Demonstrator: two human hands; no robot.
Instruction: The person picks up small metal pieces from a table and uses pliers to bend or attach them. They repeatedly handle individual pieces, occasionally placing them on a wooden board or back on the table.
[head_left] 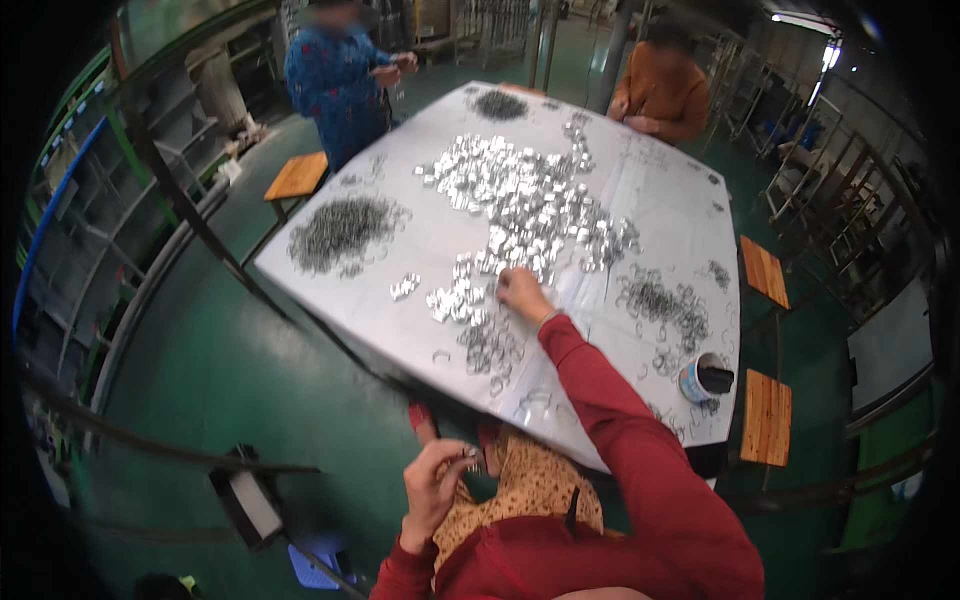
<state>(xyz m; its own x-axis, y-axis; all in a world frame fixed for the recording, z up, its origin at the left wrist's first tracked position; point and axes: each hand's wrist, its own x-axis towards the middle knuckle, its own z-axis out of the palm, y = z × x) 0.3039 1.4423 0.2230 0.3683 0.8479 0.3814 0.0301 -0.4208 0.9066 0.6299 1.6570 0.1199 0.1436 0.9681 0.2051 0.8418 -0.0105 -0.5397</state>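
Note:
My left hand [430, 488] is raised over my lap, off the table's near edge. Its thumb and fingers are closed on a small shiny metal piece [471, 457], too small to tell its exact kind. My right hand [524, 293] reaches out over the table, fingers bent together at the near side of a large heap of shiny silver metal pieces [540, 205]. Whatever those fingertips hold, if anything, is hidden. Just nearer than that hand lies a loose scatter of thin, dark, curved wire pieces [488, 345]. A small cluster of silver pieces [405, 287] sits to its left.
The white-covered table [345, 300] also bears dark wire heaps at left [343, 233], right [660, 300] and far end [498, 104]. A tub [692, 381] stands near the right corner. Wooden stools [767, 415] flank it. Two people, in blue [335, 85] and orange [665, 90], work at the far side.

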